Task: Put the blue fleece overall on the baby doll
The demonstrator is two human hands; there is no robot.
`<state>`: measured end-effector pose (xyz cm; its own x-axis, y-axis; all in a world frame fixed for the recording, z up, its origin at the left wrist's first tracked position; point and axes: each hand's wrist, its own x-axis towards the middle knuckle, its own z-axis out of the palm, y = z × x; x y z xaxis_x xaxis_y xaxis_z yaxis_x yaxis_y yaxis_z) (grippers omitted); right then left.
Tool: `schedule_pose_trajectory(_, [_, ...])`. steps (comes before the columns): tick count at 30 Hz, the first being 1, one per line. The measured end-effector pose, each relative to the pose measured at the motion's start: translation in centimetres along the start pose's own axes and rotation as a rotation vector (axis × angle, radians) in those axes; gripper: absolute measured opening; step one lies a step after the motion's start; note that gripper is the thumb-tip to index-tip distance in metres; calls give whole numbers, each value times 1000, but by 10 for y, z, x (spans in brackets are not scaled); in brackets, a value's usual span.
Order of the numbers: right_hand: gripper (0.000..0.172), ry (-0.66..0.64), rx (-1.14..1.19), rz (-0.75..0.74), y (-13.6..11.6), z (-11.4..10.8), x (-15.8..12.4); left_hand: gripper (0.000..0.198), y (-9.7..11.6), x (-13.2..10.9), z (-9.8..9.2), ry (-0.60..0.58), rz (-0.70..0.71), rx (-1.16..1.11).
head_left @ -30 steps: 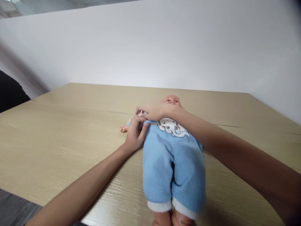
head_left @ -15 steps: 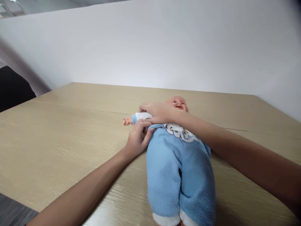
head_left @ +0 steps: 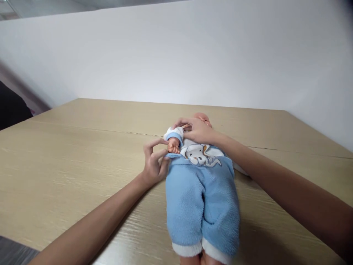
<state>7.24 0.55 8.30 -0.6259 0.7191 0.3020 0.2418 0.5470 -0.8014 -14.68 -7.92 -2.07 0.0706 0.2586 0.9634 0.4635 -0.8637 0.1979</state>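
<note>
A baby doll (head_left: 202,119) lies on its back on the table, feet toward me. It wears blue fuzzy overalls (head_left: 187,195) with white leg cuffs and an elephant patch (head_left: 200,154) on the chest. My left hand (head_left: 156,162) is closed at the overalls' upper left edge, thumb and a finger pinching the blue cloth. Its index finger reaches to the doll's small fist (head_left: 173,145). Across the doll's upper chest, my right hand (head_left: 198,130) has its fingers around the white sleeve (head_left: 175,131) of the doll's bent arm. Part of the doll's face is behind my right hand.
The wooden table (head_left: 82,158) has a thin seam running across it. A white partition (head_left: 176,55) rises along its far side. Something black (head_left: 12,106) stands beyond the left edge, and grey floor (head_left: 16,252) shows at lower left.
The doll's arm, stretched out to the left before, is now bent in with its fist down by the overalls' edge. My right hand's fingers have lifted and shifted onto the sleeve.
</note>
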Motion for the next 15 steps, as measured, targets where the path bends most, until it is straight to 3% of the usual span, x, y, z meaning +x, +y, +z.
schedule_pose_trajectory(4, [30,-6,-266,-110,-17,7,-13,16,4,0,8,4,-329,-238])
schedule_pose_trajectory(7, [31,-14,-351,-15,-29,13,-31,27,9,5,12,31,-610,-278])
schedule_pose_trajectory(10, [39,15,-365,119,-33,16,-49,35,13,10,15,56,-771,-270])
schedule_pose_trajectory(15, [35,46,-375,154,-27,21,-64,42,12,9,20,-7,-1080,-473])
